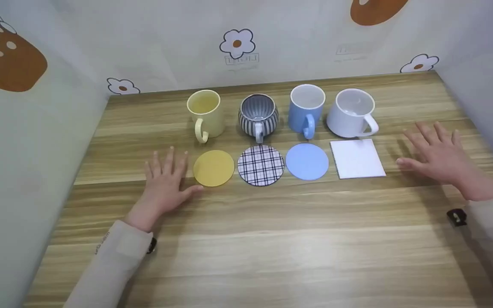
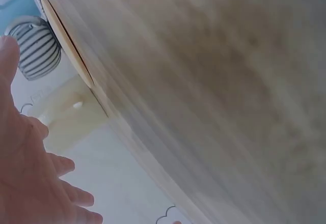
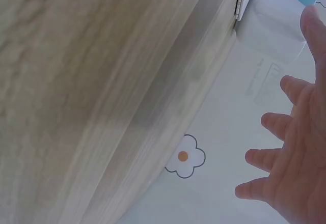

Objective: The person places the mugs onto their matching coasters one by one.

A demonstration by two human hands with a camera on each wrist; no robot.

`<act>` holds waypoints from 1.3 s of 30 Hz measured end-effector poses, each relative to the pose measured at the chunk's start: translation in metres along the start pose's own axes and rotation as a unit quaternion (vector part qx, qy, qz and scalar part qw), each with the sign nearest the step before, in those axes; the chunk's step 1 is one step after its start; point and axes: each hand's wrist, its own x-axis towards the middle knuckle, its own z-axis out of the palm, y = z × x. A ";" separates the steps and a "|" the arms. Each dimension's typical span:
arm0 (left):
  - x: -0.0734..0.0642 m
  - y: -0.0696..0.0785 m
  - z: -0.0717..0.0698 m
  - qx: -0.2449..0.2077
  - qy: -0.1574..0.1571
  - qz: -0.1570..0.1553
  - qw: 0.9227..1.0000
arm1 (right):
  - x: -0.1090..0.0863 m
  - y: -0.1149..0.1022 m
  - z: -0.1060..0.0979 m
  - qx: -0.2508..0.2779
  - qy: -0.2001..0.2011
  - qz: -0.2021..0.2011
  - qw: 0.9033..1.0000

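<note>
My left hand [image 1: 164,188] is spread palm down beside the yellow round coaster [image 1: 214,168], holding nothing. Fingers apart, my right hand [image 1: 439,156] hovers or lies right of the white square coaster [image 1: 357,158]; contact with the table cannot be told. Between them are a plaid round coaster [image 1: 261,165] and a blue round coaster [image 1: 307,161]. Behind the coasters stand a yellow mug [image 1: 208,114], a striped grey cup [image 1: 258,117], a blue mug [image 1: 306,110] and a white mug [image 1: 351,113], all upright. The left wrist view shows the striped cup [image 2: 35,51] past my thumb.
The wooden table [image 1: 272,248] meets a pale wall [image 1: 178,51] with flower prints at its back edge. Side panels [image 1: 482,55] rise at left and right. Dark clips sit at both cuffs.
</note>
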 end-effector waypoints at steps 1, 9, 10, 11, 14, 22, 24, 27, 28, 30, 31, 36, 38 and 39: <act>0.000 0.003 0.001 0.001 0.001 0.005 1.000 | 0.001 0.000 0.000 -0.001 0.000 0.000 1.000; 0.002 0.033 -0.002 -0.021 -0.021 0.045 0.999 | 0.010 -0.006 -0.002 0.010 0.011 -0.008 1.000; 0.002 0.038 -0.003 -0.025 -0.024 0.051 0.998 | 0.011 -0.007 -0.002 0.013 0.015 -0.009 1.000; 0.002 0.043 -0.005 -0.027 -0.028 0.056 0.998 | 0.013 -0.007 -0.002 0.015 0.020 -0.011 1.000; 0.003 0.058 -0.010 -0.030 -0.037 0.080 0.996 | 0.017 -0.011 -0.002 0.028 0.038 -0.016 0.999; 0.011 0.100 -0.016 -0.046 -0.051 0.134 0.989 | 0.029 -0.028 -0.003 0.105 0.054 0.025 0.993; 0.012 0.110 -0.016 -0.043 -0.052 0.150 0.986 | 0.033 -0.033 -0.003 0.132 0.054 0.037 0.989; 0.016 0.123 -0.013 -0.035 -0.053 0.174 0.983 | 0.040 -0.039 -0.002 0.175 0.067 0.038 0.982; 0.017 0.128 -0.012 -0.032 -0.054 0.182 0.981 | 0.042 -0.041 -0.001 0.185 0.073 0.036 0.979; 0.020 0.136 -0.010 -0.025 -0.057 0.195 0.979 | 0.046 -0.044 0.000 0.213 0.084 0.041 0.973; 0.021 0.141 -0.009 -0.019 -0.059 0.200 0.978 | 0.048 -0.046 0.000 0.230 0.087 0.047 0.968; 0.029 0.161 -0.005 -0.008 -0.087 0.219 0.972 | 0.055 -0.051 0.002 0.330 0.081 0.094 0.936; 0.032 0.169 -0.003 -0.011 -0.096 0.226 0.969 | 0.058 -0.053 0.004 0.371 0.077 0.106 0.919; 0.034 0.173 -0.002 -0.015 -0.100 0.229 0.968 | 0.059 -0.054 0.004 0.391 0.077 0.109 0.911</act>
